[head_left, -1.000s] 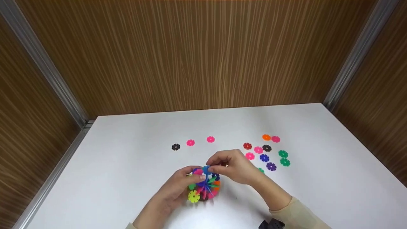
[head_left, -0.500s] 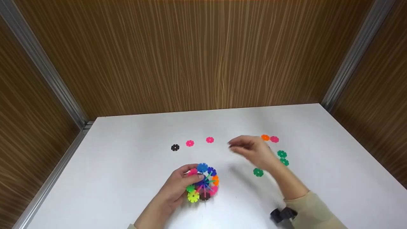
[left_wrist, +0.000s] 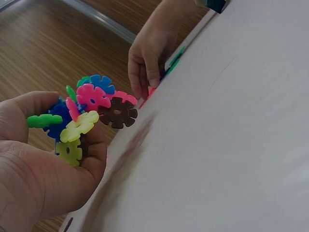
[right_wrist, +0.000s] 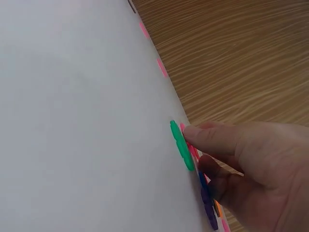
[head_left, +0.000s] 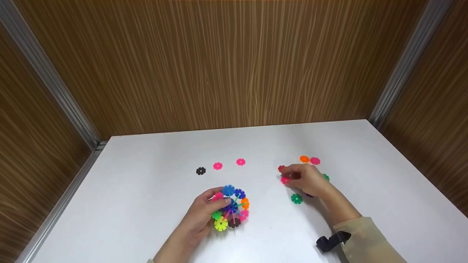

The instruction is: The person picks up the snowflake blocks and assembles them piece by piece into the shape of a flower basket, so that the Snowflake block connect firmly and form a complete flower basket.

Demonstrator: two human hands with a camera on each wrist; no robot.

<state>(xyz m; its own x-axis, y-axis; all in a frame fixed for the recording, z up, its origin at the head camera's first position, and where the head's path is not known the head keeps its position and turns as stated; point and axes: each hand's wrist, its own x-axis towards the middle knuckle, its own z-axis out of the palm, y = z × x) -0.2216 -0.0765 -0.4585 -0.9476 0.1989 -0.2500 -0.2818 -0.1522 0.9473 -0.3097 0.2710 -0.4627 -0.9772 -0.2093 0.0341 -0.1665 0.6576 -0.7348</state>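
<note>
My left hand point(head_left: 210, 208) grips a wheel of joined plastic snowflake discs point(head_left: 221, 223), with the thumb over its dark-blue hub. Coloured discs stand out around that hub like spokes, among them yellow, brown and blue ones; in the left wrist view a brown disc point(left_wrist: 118, 113) faces the camera. Over the loose discs at the right, my right hand point(head_left: 307, 179) reaches down with thumb and forefinger spread about a pink snowflake disc point(head_left: 284, 180) on the table. A red disc point(head_left: 281, 168) shows just beyond the fingertips. The palm hides several other discs.
A loose green disc point(head_left: 296, 198) lies just in front of the right hand. An orange disc point(head_left: 304, 159) and a pink one lie behind it. Toward the back middle, a black disc point(head_left: 200, 171) and two pink discs form a row. Wood-grain panels enclose the white table point(head_left: 146, 175).
My right hand has left the wheel and moved right to the loose discs. A light-blue disc it was touching is now in the wheel, which the left hand keeps holding.
</note>
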